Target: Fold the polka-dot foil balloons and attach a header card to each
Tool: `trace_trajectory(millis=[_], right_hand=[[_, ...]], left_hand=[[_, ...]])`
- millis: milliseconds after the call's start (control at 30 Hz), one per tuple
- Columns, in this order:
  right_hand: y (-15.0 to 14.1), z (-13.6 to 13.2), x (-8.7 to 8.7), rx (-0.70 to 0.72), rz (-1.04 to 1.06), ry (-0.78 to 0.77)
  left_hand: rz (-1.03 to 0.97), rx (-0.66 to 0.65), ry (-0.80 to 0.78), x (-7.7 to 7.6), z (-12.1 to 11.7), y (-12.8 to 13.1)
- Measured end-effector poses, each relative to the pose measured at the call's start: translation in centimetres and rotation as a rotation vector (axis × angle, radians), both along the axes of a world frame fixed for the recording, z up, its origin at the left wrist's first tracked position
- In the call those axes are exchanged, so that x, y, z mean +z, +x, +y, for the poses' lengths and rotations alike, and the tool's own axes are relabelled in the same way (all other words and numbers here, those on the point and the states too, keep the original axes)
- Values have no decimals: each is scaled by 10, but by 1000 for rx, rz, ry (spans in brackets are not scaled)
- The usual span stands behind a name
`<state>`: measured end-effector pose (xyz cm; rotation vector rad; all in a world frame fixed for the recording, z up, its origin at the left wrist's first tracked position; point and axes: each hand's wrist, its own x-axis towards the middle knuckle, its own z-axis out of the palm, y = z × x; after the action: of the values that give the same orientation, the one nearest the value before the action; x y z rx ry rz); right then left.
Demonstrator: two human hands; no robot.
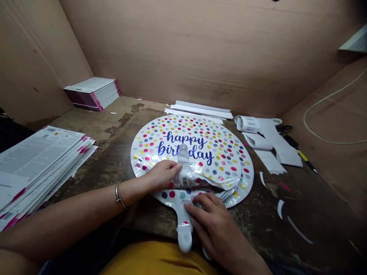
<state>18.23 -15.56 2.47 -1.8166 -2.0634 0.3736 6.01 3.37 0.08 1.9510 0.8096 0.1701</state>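
A stack of flat foil balloons, white with coloured dots and "happy birthday" lettering, lies in front of me. My left hand is closed on the folded-up tail of the top balloon, which bears a small barcode and covers part of the lettering. Below it shows the neck of another balloon, pointing toward me and printed "prima". My right hand rests on the right side of that neck, its fingers stretched out over the foil; its thumb is hard to see.
Left stands a pile of printed cards, and a neat stack of white-and-pink packs sits in the back corner. White paper strips lie behind the balloons. To the right are a label roll, a yellow pen and paper scraps.
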Motion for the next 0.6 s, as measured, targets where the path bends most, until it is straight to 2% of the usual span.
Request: trace_trajectory(millis=[67,133,200,267,333,367,433,467,533,600], right_hand=[[14,5,8,41,92,-33],[32,17,12,-84,117,19],[46,36,11,-218,57,41],[50,58,8,-151,22,-46],[47,79,7,-28,77,-141],[44,88,7,-18,132,-192],[43,103,10,-126,237,-280],[47,109,13,-200,272,-310],[61,122,18,-336,304,-313],[84,138,26,-401,307,-265]], left_hand=[[10,14,-18,-3,4,2],[7,10,-31,-4,3,2],[-39,-27,42,-1,-3,1],[-111,-87,260,6,-10,-2],[-228,-110,592,13,-16,-6],[-311,-109,751,14,-19,-9],[-498,-112,987,13,-22,-17],[-552,-126,1052,10,-23,-21],[-465,-175,1097,3,-23,-29],[-169,-206,1049,0,-19,-34]])
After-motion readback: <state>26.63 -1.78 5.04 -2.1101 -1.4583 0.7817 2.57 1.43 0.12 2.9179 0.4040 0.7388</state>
